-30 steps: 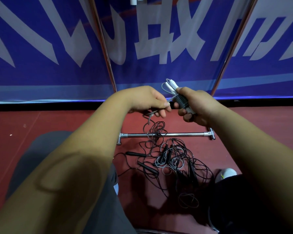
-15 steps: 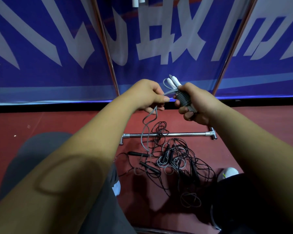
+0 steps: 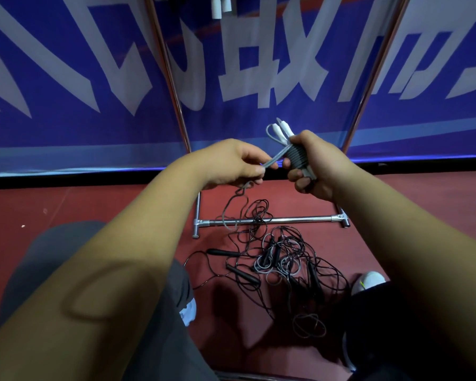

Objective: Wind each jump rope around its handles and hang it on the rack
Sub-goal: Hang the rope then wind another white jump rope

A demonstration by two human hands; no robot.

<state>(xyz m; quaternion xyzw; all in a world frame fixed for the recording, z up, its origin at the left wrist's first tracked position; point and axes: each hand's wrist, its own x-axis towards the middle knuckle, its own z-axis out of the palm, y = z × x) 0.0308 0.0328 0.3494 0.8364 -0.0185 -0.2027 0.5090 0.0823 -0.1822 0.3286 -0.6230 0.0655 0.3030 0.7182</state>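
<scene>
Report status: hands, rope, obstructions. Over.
Left hand pinches grey rope cord taut. Right hand grips white handles, grey coils partly wound. Loose tail hangs over chrome rack base bar, near tangled black jump ropes on red floor.

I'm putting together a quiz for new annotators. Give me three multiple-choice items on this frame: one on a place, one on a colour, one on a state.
1. Where does the pile of ropes lie?
A) on the red floor by the rack's base bar
B) hung on the rack
C) on the person's lap

2. What colour are the handle tips above the right hand?
A) black
B) white
C) red

3. What is the left hand doing?
A) lying flat on the floor
B) pinching the grey rope
C) gripping a rack post

Answers:
1 A, the black cords lie spread on the floor at the bar.
2 B, two white ends stick out of the fist.
3 B, thumb and finger close on the strand that runs to the wound handles.
</scene>
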